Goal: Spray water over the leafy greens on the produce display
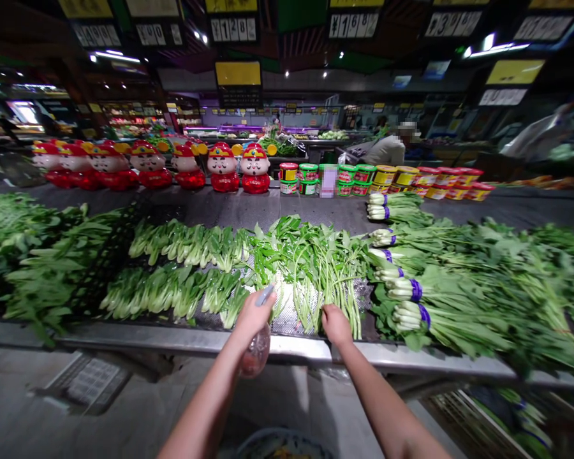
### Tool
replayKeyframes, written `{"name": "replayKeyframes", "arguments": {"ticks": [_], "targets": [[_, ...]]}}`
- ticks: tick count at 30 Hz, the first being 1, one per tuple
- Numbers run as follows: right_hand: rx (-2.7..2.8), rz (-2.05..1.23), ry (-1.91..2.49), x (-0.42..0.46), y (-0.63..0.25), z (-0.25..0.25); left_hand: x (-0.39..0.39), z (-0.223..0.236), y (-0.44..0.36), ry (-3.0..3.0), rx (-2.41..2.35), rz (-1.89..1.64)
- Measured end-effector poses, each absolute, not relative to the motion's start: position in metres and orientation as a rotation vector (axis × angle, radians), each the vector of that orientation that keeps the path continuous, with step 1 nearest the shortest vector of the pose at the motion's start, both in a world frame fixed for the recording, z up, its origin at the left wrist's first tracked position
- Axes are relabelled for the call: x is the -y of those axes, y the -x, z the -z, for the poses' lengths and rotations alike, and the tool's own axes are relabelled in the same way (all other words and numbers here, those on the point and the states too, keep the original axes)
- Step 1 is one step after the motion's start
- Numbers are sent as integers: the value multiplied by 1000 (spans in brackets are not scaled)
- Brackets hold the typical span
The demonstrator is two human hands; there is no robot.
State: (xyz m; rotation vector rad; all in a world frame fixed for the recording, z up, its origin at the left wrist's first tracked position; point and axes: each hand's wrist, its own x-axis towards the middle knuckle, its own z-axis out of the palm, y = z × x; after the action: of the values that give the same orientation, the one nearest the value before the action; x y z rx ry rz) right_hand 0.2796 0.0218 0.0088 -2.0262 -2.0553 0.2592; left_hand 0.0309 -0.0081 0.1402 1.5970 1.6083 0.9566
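My left hand [254, 313] is closed around a clear spray bottle [255, 354]. Its grey head [264, 295] shows above my fingers, and the rounded body hangs below them over the metal edge. Long-stemmed leafy greens, like water spinach [310, 255], lie in a loose heap in front of both hands, leaves away from me and stems toward me. At the front right of this heap, my right hand [337, 325] is closed at the stem ends. My curled fingers partly hide what they grip.
Rows of bok choy [172, 290] lie to the left; greens tied with purple bands [414, 290] are piled right. Behind stand red figure-shaped jars [224, 167] and stacked tubs [385, 175]. A metal rail [296, 346] edges the stand. A person [387, 150] bends in the background.
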Motion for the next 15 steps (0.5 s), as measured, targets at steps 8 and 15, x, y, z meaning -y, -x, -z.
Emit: {"name": "replayKeyframes", "arguments": {"ticks": [8, 15], "targets": [[2100, -235, 1995, -22, -280, -7, 20, -110, -4, -1493, -1693, -988], [2280, -214, 1855, -22, -279, -6, 39, -95, 32, -1373, -1793, -1068]]}}
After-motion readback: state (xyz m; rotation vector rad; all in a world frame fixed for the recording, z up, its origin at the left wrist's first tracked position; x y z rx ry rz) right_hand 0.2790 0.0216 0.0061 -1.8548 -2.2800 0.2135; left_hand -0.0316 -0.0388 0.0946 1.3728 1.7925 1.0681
